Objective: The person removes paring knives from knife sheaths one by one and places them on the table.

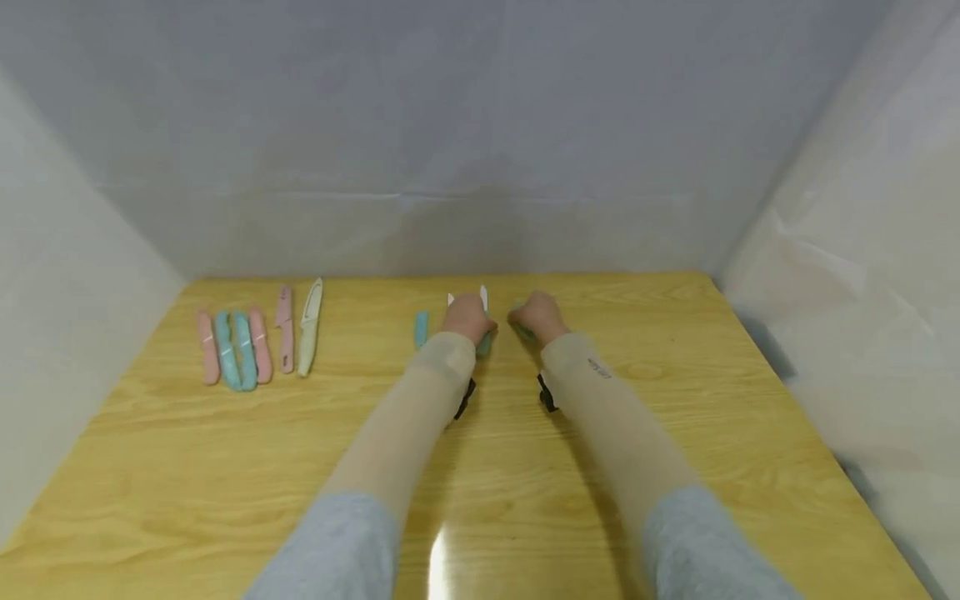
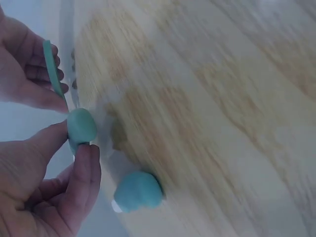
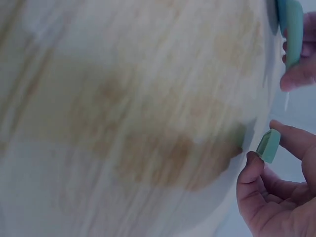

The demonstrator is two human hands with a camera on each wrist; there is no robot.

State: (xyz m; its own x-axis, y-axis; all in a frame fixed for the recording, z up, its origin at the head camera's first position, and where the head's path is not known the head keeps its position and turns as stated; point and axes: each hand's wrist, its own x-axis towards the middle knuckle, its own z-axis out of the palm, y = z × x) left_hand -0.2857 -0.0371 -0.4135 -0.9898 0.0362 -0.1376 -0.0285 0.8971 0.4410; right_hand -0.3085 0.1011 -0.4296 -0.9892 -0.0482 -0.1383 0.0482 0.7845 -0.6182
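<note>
My left hand (image 1: 467,318) grips a knife by its green handle (image 2: 81,126), and a white blade (image 1: 483,297) points away from me above the fingers. To its right, my right hand (image 1: 538,317) pinches a green blade sheath (image 3: 268,145) between thumb and fingers. Knife and sheath are apart. Beside the left hand lies another knife with a blue handle (image 2: 138,191), mostly hidden by that hand in the head view; its white tip (image 1: 450,298) peeks out. A blue sheath (image 1: 421,329) rests on the table just left of the left hand.
At the table's (image 1: 495,467) left, several sheathed or folded-looking pink and blue pieces (image 1: 243,350) lie in a row. Beside them are a pink knife (image 1: 285,329) and a cream knife (image 1: 310,327). A grey sheet (image 1: 480,125) stands behind the table's far edge.
</note>
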